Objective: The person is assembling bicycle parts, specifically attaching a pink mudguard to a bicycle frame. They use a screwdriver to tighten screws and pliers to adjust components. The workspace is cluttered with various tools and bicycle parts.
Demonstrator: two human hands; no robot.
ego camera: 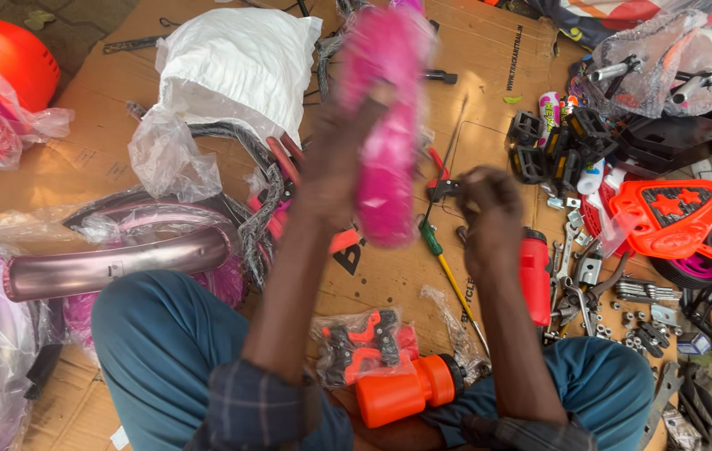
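Head view: left hand (335,163) fingers clamped around pink part (385,125), right hand (489,205) fisted above screwdriver (449,276).

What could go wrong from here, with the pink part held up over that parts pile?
1. The left hand holds the long pink plastic part up by one side; it looks blurred, so the grip may slip and drop it onto the yellow-shafted screwdriver below.
2. The small silver nuts and bolts lie loose on the brown cardboard sheet; a dropped part could scatter them.
3. The right hand is clenched, its contents hidden; anything small could fall unnoticed.
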